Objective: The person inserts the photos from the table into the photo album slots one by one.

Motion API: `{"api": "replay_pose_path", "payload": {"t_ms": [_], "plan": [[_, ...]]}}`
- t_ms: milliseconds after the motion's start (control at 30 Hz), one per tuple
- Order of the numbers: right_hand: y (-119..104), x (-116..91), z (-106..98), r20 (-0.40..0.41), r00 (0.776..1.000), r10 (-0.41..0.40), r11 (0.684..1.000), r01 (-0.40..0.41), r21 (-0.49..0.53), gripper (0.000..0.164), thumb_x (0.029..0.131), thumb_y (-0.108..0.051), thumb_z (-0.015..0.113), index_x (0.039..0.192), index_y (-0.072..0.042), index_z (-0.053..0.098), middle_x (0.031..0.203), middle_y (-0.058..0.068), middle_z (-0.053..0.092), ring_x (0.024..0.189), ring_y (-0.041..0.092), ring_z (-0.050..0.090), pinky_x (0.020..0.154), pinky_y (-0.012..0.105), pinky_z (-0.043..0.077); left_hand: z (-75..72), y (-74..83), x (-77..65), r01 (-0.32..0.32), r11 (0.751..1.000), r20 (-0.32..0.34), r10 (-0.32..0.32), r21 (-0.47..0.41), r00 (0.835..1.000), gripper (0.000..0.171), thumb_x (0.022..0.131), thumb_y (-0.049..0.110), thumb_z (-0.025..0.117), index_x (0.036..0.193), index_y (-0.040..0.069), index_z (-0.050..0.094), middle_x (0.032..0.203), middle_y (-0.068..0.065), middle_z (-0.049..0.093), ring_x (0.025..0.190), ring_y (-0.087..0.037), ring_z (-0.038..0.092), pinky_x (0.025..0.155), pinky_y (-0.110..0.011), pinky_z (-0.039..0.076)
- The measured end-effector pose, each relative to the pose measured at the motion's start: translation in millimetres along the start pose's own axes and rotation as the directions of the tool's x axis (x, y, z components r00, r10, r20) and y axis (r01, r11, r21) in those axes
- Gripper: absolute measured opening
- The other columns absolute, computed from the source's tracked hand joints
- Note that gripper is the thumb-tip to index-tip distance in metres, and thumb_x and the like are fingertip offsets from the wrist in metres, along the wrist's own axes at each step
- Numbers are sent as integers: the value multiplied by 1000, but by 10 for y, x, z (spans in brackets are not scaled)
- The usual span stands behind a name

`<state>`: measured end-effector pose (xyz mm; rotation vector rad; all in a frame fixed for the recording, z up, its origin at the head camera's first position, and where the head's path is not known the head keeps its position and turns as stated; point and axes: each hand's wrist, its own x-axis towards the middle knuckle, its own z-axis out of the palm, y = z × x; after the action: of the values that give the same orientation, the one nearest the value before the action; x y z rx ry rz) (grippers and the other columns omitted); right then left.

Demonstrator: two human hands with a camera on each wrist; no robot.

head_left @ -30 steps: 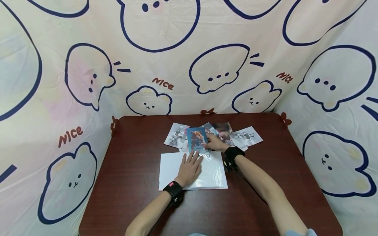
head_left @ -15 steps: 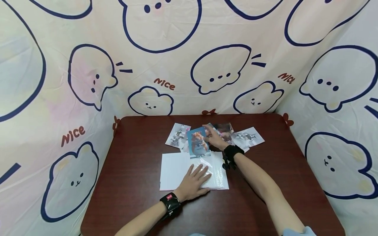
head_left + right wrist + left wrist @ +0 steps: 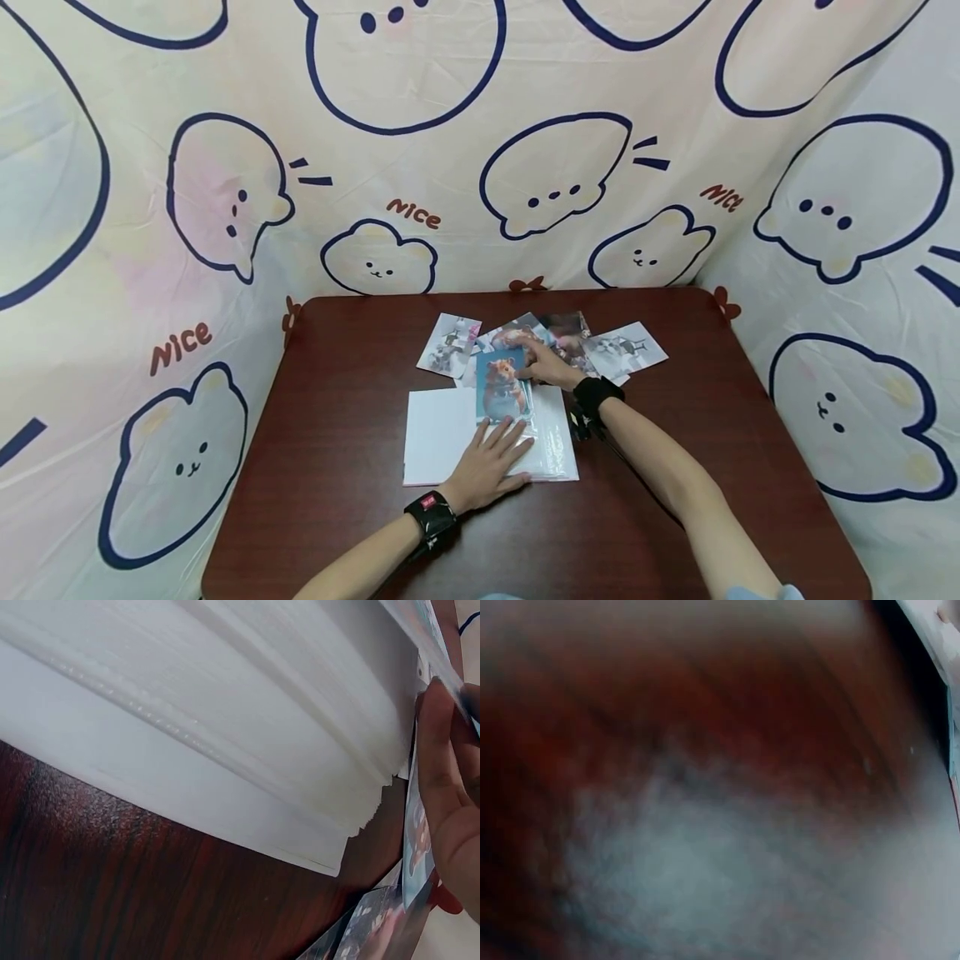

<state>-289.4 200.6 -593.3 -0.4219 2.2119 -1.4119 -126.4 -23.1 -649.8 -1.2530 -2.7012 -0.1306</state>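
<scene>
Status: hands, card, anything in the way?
Right hand pinching blue card by its right side; left hand flat on album. Card partly over album, insertion unclear. Left fingertips at card's near edge, possibly in the way.

A hand could pass over the wooden tabletop [image 3: 337, 400] left of the photo album [image 3: 437, 437], but photo prints [image 3: 448, 346] and the right hand [image 3: 553, 367] crowd its far side, the left hand [image 3: 483, 468] its near edge.

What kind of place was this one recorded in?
Probably a small staged recording corner: cartoon-printed fabric hangs behind and on both sides of a brown table, and black wrist straps are in view.
</scene>
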Motion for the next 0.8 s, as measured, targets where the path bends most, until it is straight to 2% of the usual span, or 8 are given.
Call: {"api": "replay_pose_path", "payload": {"t_ms": [167, 233, 333, 400, 467, 533, 700, 800], "plan": [[-13, -11, 19, 7, 1000, 5, 1000, -5, -3, 58, 100, -3, 64, 151, 5, 38, 68, -2, 43, 58, 13, 42, 58, 26, 38, 33, -14, -7, 3, 1000, -20, -3, 18, 1000, 64, 107, 57, 42, 163, 26, 36, 172, -3, 27, 160, -26, 23, 127, -53, 25], [-23, -15, 31, 5, 1000, 9, 1000, -9, -12, 56, 101, -4, 63, 150, 5, 38, 73, 4, 48, 63, 16, 46, 61, 28, 40, 31, -12, -4, 8, 1000, -7, -8, 3, 1000, 64, 108, 56, 42, 163, 26, 34, 172, -3, 26, 160, -26, 22, 128, -53, 23], [-50, -14, 57, 8, 1000, 12, 999, -12, -48, 57, 103, -5, 60, 154, 4, 36, 110, 27, 61, 93, 35, 63, 80, 39, 52, 23, 1, 3, 11, 1000, 1, -11, -26, 1000, 62, 108, 54, 42, 163, 26, 34, 172, -3, 26, 160, -27, 21, 128, -54, 22], [-60, 2, 76, 15, 1000, 7, 997, -6, -83, 55, 104, -5, 58, 155, 4, 39, 144, 35, 48, 126, 47, 54, 101, 52, 49, 24, 9, 10, 13, 999, 6, -13, -38, 1000, 61, 109, 54, 38, 164, 27, 34, 173, -4, 25, 160, -28, 20, 127, -55, 21], [-63, 19, 91, 31, 1000, 6, 994, -2, -112, 52, 104, -6, 56, 154, 3, 43, 162, 31, 33, 146, 50, 37, 116, 61, 37, 38, 16, 13, 1, 999, -18, -1, -38, 1000, 60, 110, 55, 33, 163, 26, 35, 172, -4, 27, 160, -29, 23, 126, -56, 23], [-62, 37, 100, 49, 999, -4, 992, 10, -126, 48, 104, -5, 56, 150, 2, 49, 161, 30, 35, 147, 49, 35, 118, 63, 34, 54, 17, 14, -9, 999, -38, 8, -38, 999, 60, 111, 55, 28, 163, 26, 36, 172, -5, 27, 159, -31, 24, 125, -57, 25], [-40, 47, 105, 68, 998, -12, 988, 22, -150, 41, 104, -10, 60, 143, 1, 59, 155, 27, 47, 140, 42, 47, 112, 55, 43, 72, 4, 15, -7, 999, -48, 5, -32, 999, 60, 110, 55, 32, 163, 26, 36, 172, -5, 27, 159, -31, 24, 125, -58, 24], [-10, 44, 102, 76, 997, 14, 988, -2, -153, 41, 104, -15, 61, 142, 0, 60, 147, 25, 56, 115, 33, 63, 97, 41, 52, 69, 1, 11, 7, 1000, -20, -8, -17, 1000, 61, 109, 55, 37, 163, 28, 34, 173, -4, 25, 160, -29, 20, 126, -57, 22]]}}
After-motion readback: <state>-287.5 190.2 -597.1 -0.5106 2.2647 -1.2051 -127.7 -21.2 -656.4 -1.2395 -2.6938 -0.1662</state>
